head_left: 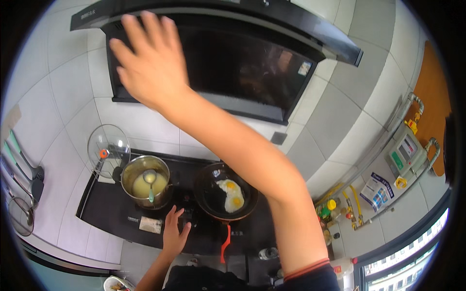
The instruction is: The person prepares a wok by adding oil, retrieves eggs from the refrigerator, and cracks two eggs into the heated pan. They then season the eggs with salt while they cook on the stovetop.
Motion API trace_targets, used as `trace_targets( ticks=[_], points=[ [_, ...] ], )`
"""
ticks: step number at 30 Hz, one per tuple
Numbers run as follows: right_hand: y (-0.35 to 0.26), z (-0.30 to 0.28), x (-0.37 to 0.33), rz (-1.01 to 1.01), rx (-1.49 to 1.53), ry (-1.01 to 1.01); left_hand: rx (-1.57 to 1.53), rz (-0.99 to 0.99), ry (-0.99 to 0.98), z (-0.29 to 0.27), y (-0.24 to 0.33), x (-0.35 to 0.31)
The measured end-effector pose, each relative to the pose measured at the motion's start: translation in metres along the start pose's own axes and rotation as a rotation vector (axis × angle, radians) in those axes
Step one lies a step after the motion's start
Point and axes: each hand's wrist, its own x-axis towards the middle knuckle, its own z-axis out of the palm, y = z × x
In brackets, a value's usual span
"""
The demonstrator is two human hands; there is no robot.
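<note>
My right arm reaches up across the view, and my right hand (153, 63) is raised in front of the black range hood (228, 63), fingers spread and holding nothing. Low over the front of the stove, my left hand (174, 233) has its fingers apart, nothing visible in it. It is between a steel pot (127, 177) and a dark frying pan (205, 202) with a red handle (225, 245). Two joined fried eggs (232, 196) lie in the pan. A ladle (150, 178) with a pale green handle rests in the pot's yellowish liquid.
A glass lid (109, 145) leans behind the pot. A pale rectangular item (150, 225) lies on the black stove (208, 240). Utensils (29, 169) hang on the left wall; bottles (330, 208), a gas meter (405, 150) and pipes are at the right.
</note>
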Motion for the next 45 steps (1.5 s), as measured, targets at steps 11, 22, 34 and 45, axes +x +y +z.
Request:
trace_targets(
  ticks=[11, 22, 34, 45],
  points=[
    [0.216, -0.192, -0.083, 0.367, -0.896, -0.307, -0.078, -0.09, 0.034, -0.015, -0.025, -0.045],
    [0.054, -0.409, -0.402, 0.899, -0.634, -0.99, -0.027, -0.089, -0.224, 0.012, -0.015, -0.027],
    [-0.116, -0.322, -0.337, 1.188, 0.142, -0.642, -0.035, -0.073, -0.194, 0.012, 0.012, -0.047],
    [-0.318, -0.36, -0.298, 1.703, -0.069, -0.238, -0.234, 0.474, -0.021, -0.036, 0.007, 0.078]
  ],
)
